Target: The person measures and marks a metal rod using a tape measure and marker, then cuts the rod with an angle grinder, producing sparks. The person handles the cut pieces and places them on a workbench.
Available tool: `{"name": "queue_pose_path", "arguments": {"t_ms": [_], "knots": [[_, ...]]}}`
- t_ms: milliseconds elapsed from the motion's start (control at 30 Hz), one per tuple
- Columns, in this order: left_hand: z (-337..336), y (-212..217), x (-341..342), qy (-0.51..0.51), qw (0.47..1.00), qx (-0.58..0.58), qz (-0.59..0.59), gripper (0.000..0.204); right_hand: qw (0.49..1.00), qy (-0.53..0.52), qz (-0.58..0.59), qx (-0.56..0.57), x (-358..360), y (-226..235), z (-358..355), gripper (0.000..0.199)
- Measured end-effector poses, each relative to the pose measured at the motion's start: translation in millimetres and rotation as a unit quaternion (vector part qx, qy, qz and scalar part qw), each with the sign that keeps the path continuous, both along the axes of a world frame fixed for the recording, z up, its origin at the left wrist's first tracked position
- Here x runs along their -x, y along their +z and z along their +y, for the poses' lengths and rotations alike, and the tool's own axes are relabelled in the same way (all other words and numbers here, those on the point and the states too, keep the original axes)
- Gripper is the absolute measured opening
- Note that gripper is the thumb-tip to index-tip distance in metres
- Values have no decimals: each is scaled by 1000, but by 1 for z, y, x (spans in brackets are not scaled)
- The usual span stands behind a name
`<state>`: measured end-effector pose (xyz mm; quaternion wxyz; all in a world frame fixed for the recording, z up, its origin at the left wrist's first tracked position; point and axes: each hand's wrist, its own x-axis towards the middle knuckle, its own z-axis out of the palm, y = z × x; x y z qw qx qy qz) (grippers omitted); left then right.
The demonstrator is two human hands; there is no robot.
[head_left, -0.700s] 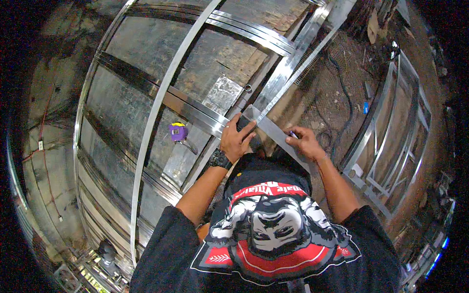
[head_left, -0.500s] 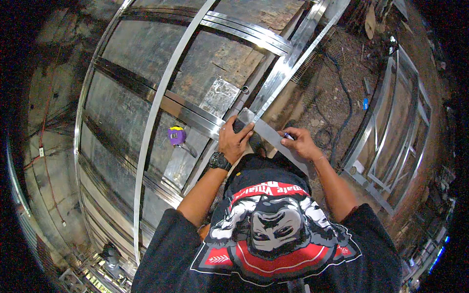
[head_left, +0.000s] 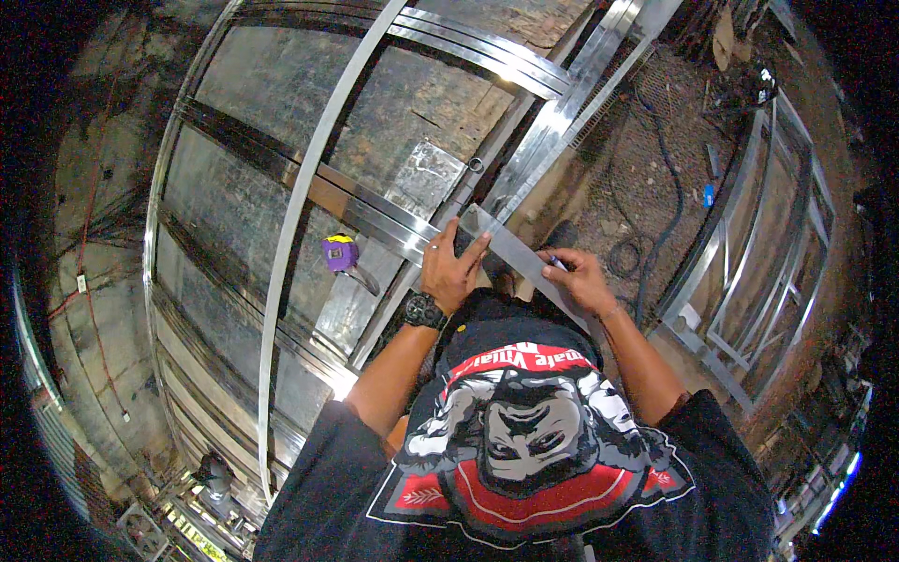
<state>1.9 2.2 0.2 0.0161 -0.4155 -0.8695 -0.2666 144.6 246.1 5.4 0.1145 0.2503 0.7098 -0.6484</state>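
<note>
My left hand [head_left: 451,272], with a black watch on the wrist, presses flat on the upper end of a short metal channel piece [head_left: 510,253] that runs diagonally down to the right. My right hand [head_left: 582,281] rests on the lower part of the same piece and pinches a pen [head_left: 556,263]. The piece lies over the edge of a large metal frame [head_left: 309,187] set on a worktop. A purple tape measure [head_left: 339,253] sits on the frame to the left of my left hand.
Long metal rails [head_left: 562,112] run up to the top right. A second metal frame [head_left: 749,272] leans at the right. Black cables [head_left: 655,225] lie on the dirt floor. A square metal plate [head_left: 426,178] lies inside the frame.
The view has shifted slightly; both hands stay on the metal piece, with the left hand now spread flatter over its upper end.
</note>
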Motion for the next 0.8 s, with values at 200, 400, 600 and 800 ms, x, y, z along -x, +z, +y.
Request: {"name": "queue_pose_path", "arguments": {"t_ms": [200,400,600,800], "knots": [[3,10,-12,-22,1000,3,11,64,1000,-3,15,-18,-15,17,0,32],[8,8,-16,-31,999,24,-2,67,1000,-25,-4,15,-23,7,4,30],[8,6,-19,-26,999,21,25,60,1000,-4,12,17,-20,7,7,28],[8,6,-21,-25,998,36,43,59,1000,-13,9,21,-19,14,6,28]]}}
